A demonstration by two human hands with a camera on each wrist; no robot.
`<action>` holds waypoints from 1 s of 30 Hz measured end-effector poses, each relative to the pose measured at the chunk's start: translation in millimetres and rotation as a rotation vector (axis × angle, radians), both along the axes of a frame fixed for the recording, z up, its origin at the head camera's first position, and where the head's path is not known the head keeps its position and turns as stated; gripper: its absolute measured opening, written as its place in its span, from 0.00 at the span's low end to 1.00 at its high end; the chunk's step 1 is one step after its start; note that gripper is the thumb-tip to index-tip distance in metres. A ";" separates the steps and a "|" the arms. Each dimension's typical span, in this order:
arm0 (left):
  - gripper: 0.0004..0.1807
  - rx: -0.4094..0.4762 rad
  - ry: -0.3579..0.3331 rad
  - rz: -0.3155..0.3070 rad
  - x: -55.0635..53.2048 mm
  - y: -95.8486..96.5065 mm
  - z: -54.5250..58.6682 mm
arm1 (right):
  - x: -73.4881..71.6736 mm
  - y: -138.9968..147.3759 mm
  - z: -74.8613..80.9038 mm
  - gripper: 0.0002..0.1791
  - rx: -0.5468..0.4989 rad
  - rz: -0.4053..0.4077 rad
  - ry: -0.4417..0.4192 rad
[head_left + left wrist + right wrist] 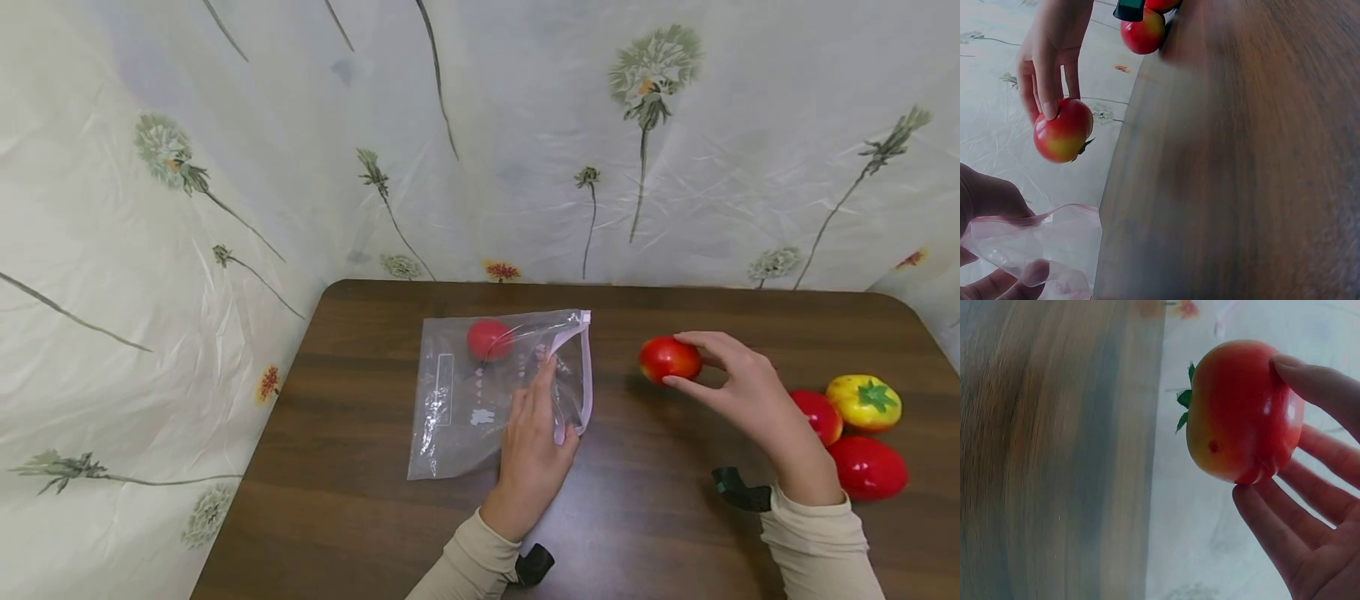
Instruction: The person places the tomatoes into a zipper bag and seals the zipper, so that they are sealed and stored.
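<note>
My right hand (738, 383) holds a red-and-yellow toy tomato (670, 360) between thumb and fingertips, above the table to the right of a clear zip bag (457, 450). Green leaves (1183, 399) stick out of the tomato's end in the right wrist view. My left hand (534, 442) grips the bag at its mouth, thumb and fingers spread along the pink-edged opening, which gapes to the right. Inside the bag, near its far edge, lies a round red thing (490, 339) seen through the plastic. The left wrist view shows the bag's rim (1072, 209) held apart by the fingers.
At the right of the brown wooden table (360, 533) sit a yellow toy fruit (864, 403) with a green leafy top, a red one (817, 416) partly behind my right wrist, and a glossy red one (868, 468). A flower-patterned sheet (517, 167) hangs behind the table.
</note>
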State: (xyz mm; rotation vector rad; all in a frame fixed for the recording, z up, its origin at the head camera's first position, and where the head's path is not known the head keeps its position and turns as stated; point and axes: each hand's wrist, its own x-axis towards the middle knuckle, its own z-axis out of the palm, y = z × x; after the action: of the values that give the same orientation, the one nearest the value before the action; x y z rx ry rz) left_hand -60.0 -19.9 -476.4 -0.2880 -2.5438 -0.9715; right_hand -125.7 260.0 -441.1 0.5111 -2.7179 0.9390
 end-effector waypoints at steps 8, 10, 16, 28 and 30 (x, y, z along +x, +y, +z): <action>0.54 0.002 -0.043 -0.020 0.8 0.6 -0.2 | -0.8 -18.2 -2.8 0.32 -0.010 0.046 0.023; 0.54 0.007 -0.065 -0.021 0.9 0.6 0.4 | -2.0 -23.7 -2.7 0.32 -0.009 0.058 0.020; 0.55 0.020 -0.099 -0.023 1.0 1.1 1.6 | -6.5 -41.0 -2.3 0.32 -0.005 0.087 0.031; 0.54 0.017 -0.116 -0.034 0.4 0.6 3.0 | -14.8 -69.9 -2.2 0.33 -0.059 0.151 0.000; 0.55 0.011 -0.115 -0.031 0.4 0.2 2.9 | -16.3 -74.3 -1.8 0.32 -0.069 0.159 -0.008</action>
State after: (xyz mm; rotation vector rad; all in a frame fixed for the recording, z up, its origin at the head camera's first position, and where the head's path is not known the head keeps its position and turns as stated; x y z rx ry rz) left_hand -59.6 -19.7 -473.4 -0.2770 -2.6444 -1.0410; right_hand -142.0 185.7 -442.9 0.7200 -2.6723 1.0713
